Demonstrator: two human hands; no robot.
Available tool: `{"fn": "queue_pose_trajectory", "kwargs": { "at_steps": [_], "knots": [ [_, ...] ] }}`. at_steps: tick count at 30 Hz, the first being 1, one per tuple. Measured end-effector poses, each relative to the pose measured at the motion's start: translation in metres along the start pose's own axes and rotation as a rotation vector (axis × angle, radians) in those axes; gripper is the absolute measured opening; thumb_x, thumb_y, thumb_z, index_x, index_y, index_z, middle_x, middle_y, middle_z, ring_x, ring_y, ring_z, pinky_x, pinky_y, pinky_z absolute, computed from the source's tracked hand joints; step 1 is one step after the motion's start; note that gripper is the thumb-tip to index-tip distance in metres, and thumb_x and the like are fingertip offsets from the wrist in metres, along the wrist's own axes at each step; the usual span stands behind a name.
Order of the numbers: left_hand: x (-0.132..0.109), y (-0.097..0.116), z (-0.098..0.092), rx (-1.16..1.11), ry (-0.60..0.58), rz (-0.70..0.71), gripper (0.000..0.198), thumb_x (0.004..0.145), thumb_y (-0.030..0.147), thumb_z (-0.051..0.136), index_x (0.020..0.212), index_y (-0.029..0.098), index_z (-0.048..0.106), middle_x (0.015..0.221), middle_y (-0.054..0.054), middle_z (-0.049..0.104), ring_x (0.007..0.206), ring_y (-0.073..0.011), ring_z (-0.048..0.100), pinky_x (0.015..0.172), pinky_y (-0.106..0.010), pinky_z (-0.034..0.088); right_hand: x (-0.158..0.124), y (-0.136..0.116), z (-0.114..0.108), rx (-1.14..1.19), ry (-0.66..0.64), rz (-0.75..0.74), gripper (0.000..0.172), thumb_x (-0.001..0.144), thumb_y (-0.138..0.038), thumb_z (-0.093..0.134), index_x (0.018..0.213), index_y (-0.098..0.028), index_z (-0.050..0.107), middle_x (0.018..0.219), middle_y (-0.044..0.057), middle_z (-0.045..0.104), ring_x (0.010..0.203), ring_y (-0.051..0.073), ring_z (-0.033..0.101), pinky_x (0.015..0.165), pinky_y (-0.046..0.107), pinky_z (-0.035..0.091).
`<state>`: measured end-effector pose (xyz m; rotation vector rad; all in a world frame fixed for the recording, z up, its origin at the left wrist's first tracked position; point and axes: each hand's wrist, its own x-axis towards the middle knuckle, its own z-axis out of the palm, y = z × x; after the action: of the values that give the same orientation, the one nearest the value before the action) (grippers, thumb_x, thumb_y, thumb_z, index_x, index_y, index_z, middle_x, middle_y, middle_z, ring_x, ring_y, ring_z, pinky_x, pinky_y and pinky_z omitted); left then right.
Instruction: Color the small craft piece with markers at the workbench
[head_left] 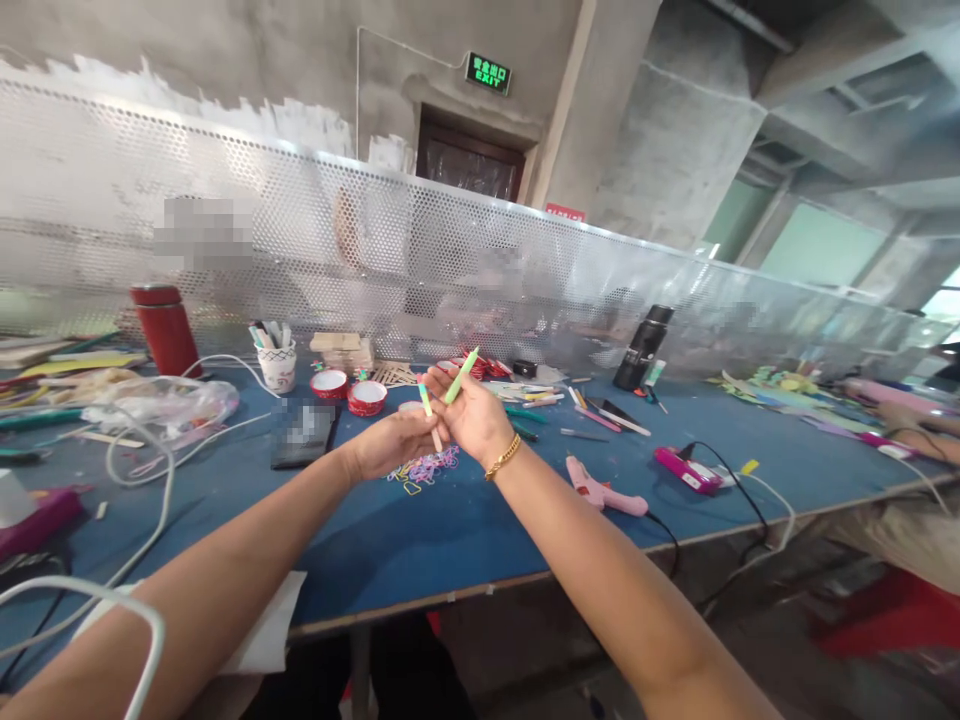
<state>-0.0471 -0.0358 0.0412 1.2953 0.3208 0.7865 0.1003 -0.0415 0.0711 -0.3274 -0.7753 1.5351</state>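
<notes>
Both hands meet above the blue table (360, 550). My left hand (388, 442) is closed on a slim craft stick (427, 405), which stands tilted and shows pink, teal and yellow-green bands over a pale lower end. A light green marker (460, 378) lies across the fingers of my right hand (480, 420), its tip pointing up and away. The fingertips of both hands are close together near the stick's lower end. Just below them lies a loose pile of pastel rubber-band-like loops (424, 468).
A pink glue gun (604, 490) and magenta power strip (686, 470) lie to the right. Behind are red tape rolls (367, 397), a pen cup (277, 365), a red flask (166, 330) and a black bottle (643, 348). White cables (161, 520) loop at left. A perforated metal screen (465, 270) borders the table.
</notes>
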Motion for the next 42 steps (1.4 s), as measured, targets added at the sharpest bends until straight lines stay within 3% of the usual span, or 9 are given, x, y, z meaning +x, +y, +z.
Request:
{"fn": "queue_pose_trajectory", "kwargs": {
  "at_steps": [2, 6, 8, 10, 12, 17, 20, 22, 42],
  "knots": [
    [-0.002, 0.004, -0.001, 0.017, 0.056, -0.042, 0.023, 0.084, 0.027, 0.058, 0.068, 0.012, 0.064, 0.071, -0.009, 0.064, 0.069, -0.0155, 0.06, 0.071, -0.029, 0.048, 0.005, -0.002, -0.005, -0.024, -0.011, -0.037, 0.02, 0.097, -0.022, 0.033, 0.088, -0.021, 0.052, 0.091, 0.004, 0.073, 0.091, 0.017, 0.07, 0.08, 0.036, 0.055],
    [-0.003, 0.022, -0.014, -0.143, 0.257, 0.216, 0.027, 0.087, 0.019, 0.049, 0.061, 0.013, 0.056, 0.062, -0.004, 0.056, 0.059, -0.0109, 0.055, 0.065, -0.024, 0.048, 0.009, -0.035, -0.045, -0.258, 0.156, -0.178, 0.014, 0.094, -0.025, 0.039, 0.088, -0.022, 0.051, 0.086, 0.002, 0.073, 0.087, 0.016, 0.07, 0.077, 0.033, 0.054],
    [-0.002, 0.031, -0.022, -0.257, 0.374, 0.292, 0.026, 0.087, 0.015, 0.044, 0.063, 0.014, 0.054, 0.06, -0.001, 0.053, 0.058, -0.0093, 0.054, 0.072, -0.026, 0.05, 0.004, -0.056, -0.073, -0.522, 0.322, -0.272, 0.013, 0.093, -0.029, 0.039, 0.088, -0.023, 0.049, 0.092, 0.003, 0.072, 0.089, 0.014, 0.068, 0.077, 0.031, 0.053],
    [-0.001, 0.036, -0.03, -0.303, 0.512, 0.315, 0.027, 0.089, 0.016, 0.042, 0.064, 0.015, 0.053, 0.06, 0.0, 0.053, 0.057, -0.0081, 0.053, 0.074, -0.027, 0.05, -0.005, -0.073, -0.097, -1.069, 0.487, -0.338, 0.024, 0.095, -0.033, 0.029, 0.09, -0.023, 0.05, 0.099, 0.003, 0.07, 0.092, 0.013, 0.067, 0.076, 0.028, 0.051],
    [0.0, 0.035, -0.033, -0.179, 0.659, 0.281, 0.027, 0.088, 0.02, 0.045, 0.063, 0.015, 0.053, 0.061, -0.001, 0.055, 0.056, -0.0086, 0.053, 0.067, -0.025, 0.049, -0.018, -0.084, -0.114, -1.238, 0.523, -0.325, 0.027, 0.093, -0.037, 0.033, 0.087, -0.022, 0.054, 0.099, 0.005, 0.07, 0.095, 0.016, 0.065, 0.077, 0.029, 0.048],
    [0.002, 0.022, -0.026, 0.209, 0.749, 0.147, 0.023, 0.084, 0.026, 0.053, 0.066, 0.014, 0.06, 0.064, -0.002, 0.058, 0.056, -0.0088, 0.052, 0.056, -0.019, 0.043, -0.047, -0.075, -0.123, -1.565, 0.396, -0.191, 0.011, 0.069, -0.029, 0.07, 0.066, -0.019, 0.065, 0.078, 0.004, 0.07, 0.084, 0.02, 0.063, 0.075, 0.026, 0.041],
    [0.001, 0.019, -0.021, 0.293, 0.733, 0.103, 0.023, 0.081, 0.029, 0.055, 0.064, 0.014, 0.06, 0.061, -0.001, 0.057, 0.055, -0.0085, 0.05, 0.054, -0.019, 0.04, -0.052, -0.059, -0.111, -2.041, 0.2, -0.004, 0.013, 0.077, -0.027, 0.063, 0.085, -0.024, 0.072, 0.085, 0.002, 0.073, 0.08, 0.018, 0.064, 0.07, 0.024, 0.04],
    [0.001, 0.019, -0.021, 0.318, 0.742, 0.102, 0.024, 0.08, 0.032, 0.056, 0.063, 0.015, 0.06, 0.062, -0.001, 0.058, 0.056, -0.0087, 0.05, 0.054, -0.019, 0.039, -0.051, -0.051, -0.104, -2.276, 0.187, 0.054, 0.019, 0.08, -0.03, 0.061, 0.095, -0.026, 0.072, 0.094, 0.002, 0.074, 0.085, 0.017, 0.065, 0.07, 0.023, 0.041],
    [0.0, 0.021, -0.017, 0.368, 0.725, 0.041, 0.024, 0.081, 0.031, 0.056, 0.065, 0.015, 0.063, 0.065, -0.003, 0.06, 0.058, -0.0094, 0.051, 0.055, -0.02, 0.039, -0.015, -0.021, -0.103, -2.362, 0.153, 0.002, 0.024, 0.085, -0.038, 0.055, 0.096, -0.025, 0.072, 0.097, 0.004, 0.073, 0.091, 0.018, 0.064, 0.077, 0.025, 0.042]
  ]
}}
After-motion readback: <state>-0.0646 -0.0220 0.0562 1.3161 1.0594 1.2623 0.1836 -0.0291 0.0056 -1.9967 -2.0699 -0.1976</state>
